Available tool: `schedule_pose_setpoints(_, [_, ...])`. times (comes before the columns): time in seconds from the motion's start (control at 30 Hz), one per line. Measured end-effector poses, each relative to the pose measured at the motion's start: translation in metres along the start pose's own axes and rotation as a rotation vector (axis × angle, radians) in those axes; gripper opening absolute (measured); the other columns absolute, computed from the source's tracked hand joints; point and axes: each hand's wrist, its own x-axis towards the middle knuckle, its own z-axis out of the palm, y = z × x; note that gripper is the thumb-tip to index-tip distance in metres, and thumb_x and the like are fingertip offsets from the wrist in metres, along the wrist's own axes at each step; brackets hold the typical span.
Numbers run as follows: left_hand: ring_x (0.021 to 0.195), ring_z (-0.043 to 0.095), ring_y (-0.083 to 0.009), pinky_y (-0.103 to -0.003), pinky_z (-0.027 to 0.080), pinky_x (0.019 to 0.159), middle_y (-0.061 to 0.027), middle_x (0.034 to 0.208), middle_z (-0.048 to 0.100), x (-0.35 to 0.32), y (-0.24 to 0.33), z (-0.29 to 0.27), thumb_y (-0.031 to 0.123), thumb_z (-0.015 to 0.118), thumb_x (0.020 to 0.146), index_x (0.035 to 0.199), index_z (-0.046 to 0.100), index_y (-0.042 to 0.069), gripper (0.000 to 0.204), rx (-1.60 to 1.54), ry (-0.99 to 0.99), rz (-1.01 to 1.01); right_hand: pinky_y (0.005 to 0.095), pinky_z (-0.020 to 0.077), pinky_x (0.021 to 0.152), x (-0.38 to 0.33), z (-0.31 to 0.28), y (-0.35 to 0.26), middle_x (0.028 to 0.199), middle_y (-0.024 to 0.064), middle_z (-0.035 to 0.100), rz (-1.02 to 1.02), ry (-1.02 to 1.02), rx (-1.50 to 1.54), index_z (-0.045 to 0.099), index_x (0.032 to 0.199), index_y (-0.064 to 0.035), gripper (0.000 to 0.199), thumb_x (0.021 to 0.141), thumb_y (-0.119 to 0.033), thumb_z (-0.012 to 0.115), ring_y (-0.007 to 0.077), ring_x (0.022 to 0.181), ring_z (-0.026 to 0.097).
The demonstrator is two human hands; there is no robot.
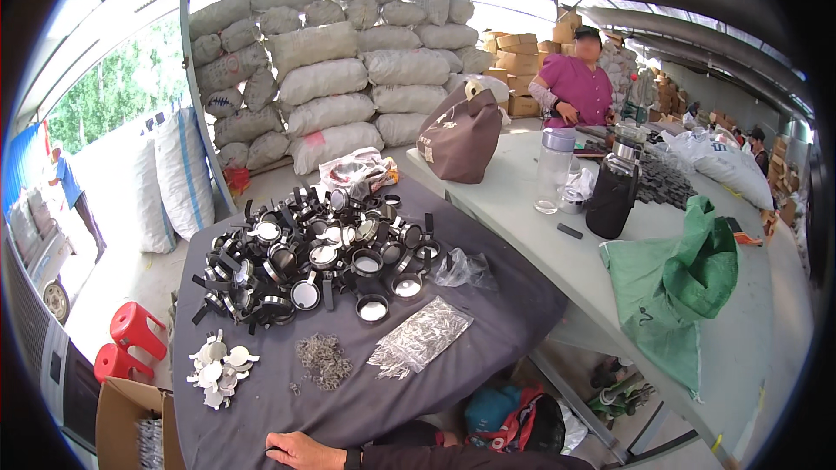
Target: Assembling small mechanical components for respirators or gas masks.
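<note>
My right hand [305, 452] rests palm-down on the near edge of the dark cloth-covered table [252, 418], fingers slightly bent and nothing seen in them. Its dark sleeve comes in from the right; my left hand is out of view. Closest to the hand lies a heap of small grey metal pieces [323, 362], too small to name surely. Beside it are a clear bag of thin silvery pins [422, 337] and several white tabbed discs [219, 368]. Farther back sits a large pile of round black-rimmed parts with black handles [306, 294].
An open carton [122, 418] and red stools [138, 331] stand at left. A pale table [522, 248] on the right bears a brown bag [460, 135], bottles [615, 191] and a green sack [670, 287]. A person in purple [575, 91] stands behind it. Stacked sacks [326, 78] line the back.
</note>
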Motion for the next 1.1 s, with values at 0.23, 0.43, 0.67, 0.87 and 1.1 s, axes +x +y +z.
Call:
schedule_pose_setpoints(0.23, [0.073,0.052,-0.0118,-0.025,0.044,0.063,-0.0042,0.078,0.056,-0.067,0.097,0.064,0.015,0.053,0.084,0.095,0.06,0.002,0.018,-0.263,-0.09,-0.158,0.0345,0.0373,0.052,-0.001,0.011,0.007,0.061,0.0145,0.046,-0.025,0.052,-0.067,0.04,0.083,-0.0014,0.015,0.085,-0.013,0.05,0.0278,0.054,0.046])
schedule_pose_setpoints(0.43, [0.063,0.05,-0.0079,-0.019,0.04,0.058,-0.0014,0.073,0.057,-0.055,0.161,0.159,0.01,0.052,0.084,0.092,0.061,0.001,0.015,-0.367,-0.357,0.205,0.0269,0.0386,0.048,-0.005,0.006,-0.015,0.06,0.0021,0.047,0.311,0.027,0.38,0.045,0.089,-0.0028,0.006,0.083,-0.004,0.043,0.008,0.052,0.044])
schedule_pose_setpoints(0.67, [0.066,0.051,-0.0075,-0.019,0.041,0.059,-0.0015,0.076,0.058,-0.047,0.16,0.213,0.009,0.053,0.083,0.092,0.06,-0.001,0.016,-0.628,-0.446,0.116,0.026,0.0429,0.065,-0.003,-0.006,-0.07,0.075,0.0068,0.057,0.056,-0.148,0.136,0.051,0.089,0.002,0.013,0.079,-0.006,0.051,0.0103,0.068,0.051])
schedule_pose_setpoints(0.87, [0.058,0.054,-0.0121,-0.025,0.044,0.051,-0.0044,0.069,0.058,-0.04,0.146,0.233,0.009,0.054,0.079,0.087,0.059,0.0,0.013,-0.687,-0.401,0.028,0.0272,0.0427,0.066,-0.004,-0.017,-0.089,0.076,0.0103,0.058,0.224,-0.2,0.035,0.052,0.088,0.0025,0.019,0.075,-0.01,0.059,0.0132,0.07,0.054])
schedule_pose_setpoints(1.1, [0.052,0.05,-0.0077,-0.021,0.04,0.043,-0.001,0.062,0.053,-0.041,0.137,0.242,0.005,0.051,0.077,0.082,0.058,-0.001,0.01,-0.747,-0.351,0.029,0.0314,0.0408,0.058,0.0,-0.02,-0.085,0.065,0.0121,0.054,0.274,-0.304,-0.21,0.05,0.079,0.0011,0.02,0.072,-0.015,0.06,0.022,0.058,0.052])
